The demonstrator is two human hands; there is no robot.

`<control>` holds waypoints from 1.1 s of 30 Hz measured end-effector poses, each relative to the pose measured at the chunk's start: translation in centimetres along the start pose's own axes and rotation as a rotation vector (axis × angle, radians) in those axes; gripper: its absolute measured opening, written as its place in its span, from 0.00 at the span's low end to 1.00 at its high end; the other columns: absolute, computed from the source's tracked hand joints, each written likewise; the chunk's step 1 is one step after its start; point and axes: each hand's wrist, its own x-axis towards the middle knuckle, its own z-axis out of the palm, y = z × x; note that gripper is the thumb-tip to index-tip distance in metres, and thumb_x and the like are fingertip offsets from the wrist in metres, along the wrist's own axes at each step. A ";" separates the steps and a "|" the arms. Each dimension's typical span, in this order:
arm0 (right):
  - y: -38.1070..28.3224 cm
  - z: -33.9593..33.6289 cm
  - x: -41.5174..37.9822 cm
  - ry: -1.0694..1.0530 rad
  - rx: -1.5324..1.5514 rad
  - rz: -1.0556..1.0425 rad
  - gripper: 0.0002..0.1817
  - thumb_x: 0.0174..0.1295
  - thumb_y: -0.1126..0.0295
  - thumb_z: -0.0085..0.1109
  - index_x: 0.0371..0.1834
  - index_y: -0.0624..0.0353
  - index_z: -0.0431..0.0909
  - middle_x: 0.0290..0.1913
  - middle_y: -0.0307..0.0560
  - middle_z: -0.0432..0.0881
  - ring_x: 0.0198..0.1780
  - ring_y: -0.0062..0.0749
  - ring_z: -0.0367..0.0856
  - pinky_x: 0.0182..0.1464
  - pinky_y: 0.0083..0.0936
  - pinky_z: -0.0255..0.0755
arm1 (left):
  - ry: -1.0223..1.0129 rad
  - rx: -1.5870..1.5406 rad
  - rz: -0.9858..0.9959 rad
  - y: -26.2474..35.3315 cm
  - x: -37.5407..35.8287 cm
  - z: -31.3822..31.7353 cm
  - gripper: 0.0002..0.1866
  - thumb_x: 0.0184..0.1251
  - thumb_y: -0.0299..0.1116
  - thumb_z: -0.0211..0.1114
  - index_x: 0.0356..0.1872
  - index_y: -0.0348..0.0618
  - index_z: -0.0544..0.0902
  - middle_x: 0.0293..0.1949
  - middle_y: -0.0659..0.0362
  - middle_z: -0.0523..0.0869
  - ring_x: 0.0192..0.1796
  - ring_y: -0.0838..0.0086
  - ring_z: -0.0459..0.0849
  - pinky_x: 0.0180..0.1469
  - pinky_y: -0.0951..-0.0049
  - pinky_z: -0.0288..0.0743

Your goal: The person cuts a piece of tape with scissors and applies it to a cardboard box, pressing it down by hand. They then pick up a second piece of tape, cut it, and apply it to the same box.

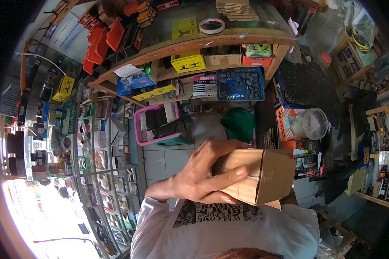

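White shirt of the camera wearer: dark chest print, inverted in this view, reads "WELCOME TO THE BLACK PARADE". Pink-and-white box on the shelf, just left of the blue basket: brand looks like "SOLIGEN", "12pcs" beneath it; rest too small. Cardboard box between yellow carton and red box: faint handwritten number, apparently "10,000". Yellow carton: dark lettering, too blurred to read. Wooden shelf edge: handwritten marks, illegible.

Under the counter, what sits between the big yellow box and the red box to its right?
A brown carton with writing on its front sits between the yellow box and the red box, in the head view.
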 end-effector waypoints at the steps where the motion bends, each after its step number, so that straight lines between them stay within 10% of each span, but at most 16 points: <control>1: 0.0 0.0 -0.2 0.000 -0.003 0.001 0.15 0.66 0.66 0.68 0.51 0.61 0.79 0.50 0.47 0.82 0.53 0.33 0.82 0.52 0.29 0.75 | -0.003 0.002 0.004 0.0 0.0 0.0 0.36 0.70 0.63 0.63 0.71 0.52 0.80 0.59 0.38 0.78 0.52 0.51 0.81 0.49 0.54 0.76; 15: 0.0 1.7 -3.6 -0.034 -0.004 0.038 0.16 0.67 0.66 0.67 0.53 0.62 0.78 0.52 0.48 0.82 0.54 0.33 0.82 0.54 0.30 0.75 | -0.147 -0.027 -0.039 1.4 0.7 -2.3 0.29 0.67 0.59 0.68 0.65 0.61 0.86 0.61 0.43 0.78 0.55 0.52 0.80 0.53 0.53 0.74; 20: 0.3 2.1 -1.0 -0.031 -0.006 0.007 0.17 0.67 0.66 0.67 0.54 0.62 0.78 0.52 0.48 0.82 0.55 0.33 0.82 0.54 0.30 0.75 | -0.192 0.057 -0.068 0.7 0.0 -3.0 0.46 0.66 0.54 0.75 0.80 0.62 0.59 0.63 0.32 0.74 0.56 0.41 0.84 0.49 0.49 0.82; 25: 0.4 2.4 1.7 -0.040 0.003 -0.021 0.17 0.68 0.66 0.67 0.55 0.62 0.78 0.53 0.48 0.82 0.55 0.33 0.82 0.55 0.30 0.75 | -0.081 0.031 -0.047 0.1 -1.0 -2.6 0.35 0.68 0.60 0.67 0.67 0.48 0.77 0.60 0.36 0.76 0.53 0.46 0.83 0.49 0.51 0.79; 33: 0.4 2.9 1.6 -0.055 0.008 -0.017 0.18 0.68 0.66 0.66 0.56 0.62 0.77 0.54 0.48 0.81 0.56 0.34 0.82 0.55 0.30 0.76 | -0.073 -0.047 -0.030 0.5 -0.6 -3.1 0.35 0.63 0.59 0.73 0.67 0.51 0.84 0.60 0.40 0.78 0.51 0.51 0.84 0.49 0.55 0.78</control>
